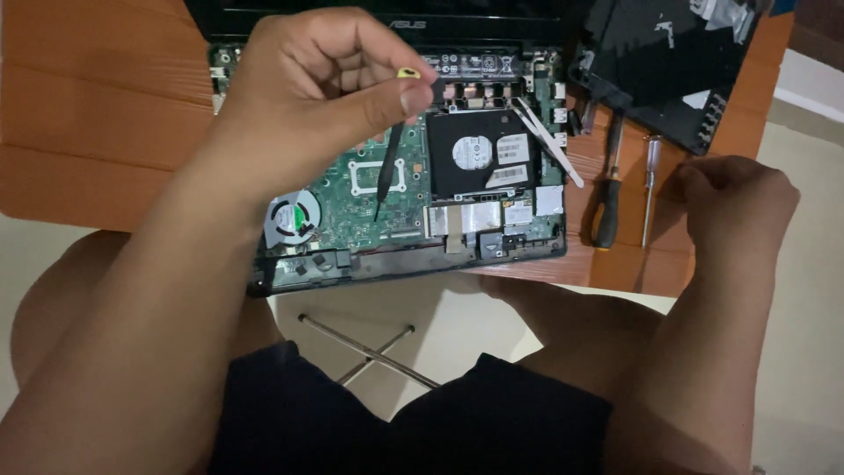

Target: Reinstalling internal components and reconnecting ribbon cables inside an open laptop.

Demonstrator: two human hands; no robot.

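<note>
Left hand (325, 97) hovering over the opened laptop (404, 185), pinching a small yellow-tipped part (408, 74) between thumb and forefinger, above the board. Right hand (734, 198) resting clenched on the desk (105, 114) right of the laptop, gripping nothing visible. Black spudger (387, 171) lying on the board beside the drive (479, 158); white tweezers (549, 141) slanting across the laptop's right edge. Two screwdrivers (607, 189) lying between laptop and right hand. Removed black cover (668, 62) sitting beyond the laptop's upper right corner.
</note>
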